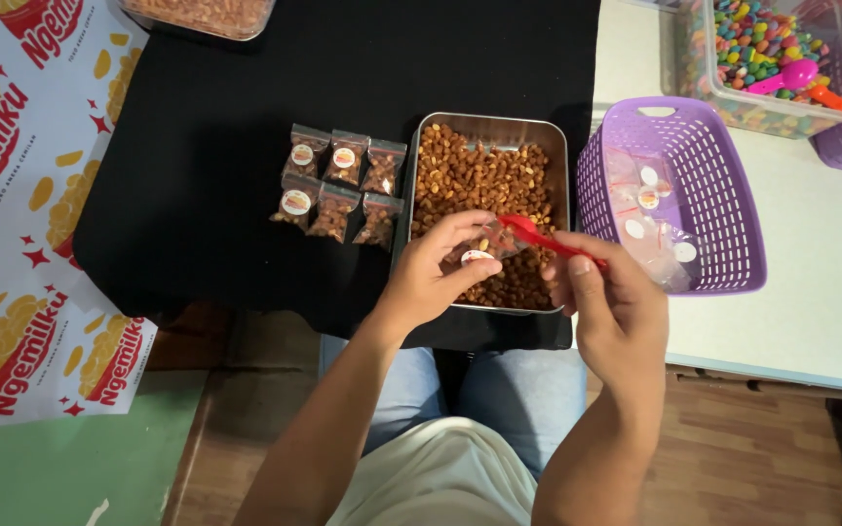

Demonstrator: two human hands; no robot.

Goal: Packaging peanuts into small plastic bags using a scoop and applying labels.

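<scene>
Both hands work over the metal tray [559,146] of nuts: the left hand [431,278] pinches a small clear bag [484,248] open while the right hand [616,312] grips a red scoop [538,236], tipping into it. Six filled bags [340,185] lie beside the tray's left edge; a purple basket [728,205] sits right.

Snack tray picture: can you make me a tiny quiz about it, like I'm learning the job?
1. How many filled small packets lie on the black cloth?
2. True or false: the purple basket stands left of the metal tray.
3. Which hand holds the red spoon?

Key
1. Six, in two rows of three.
2. False; it stands right of the tray.
3. The right hand; the left hand holds a small clear bag over the tray.
</scene>
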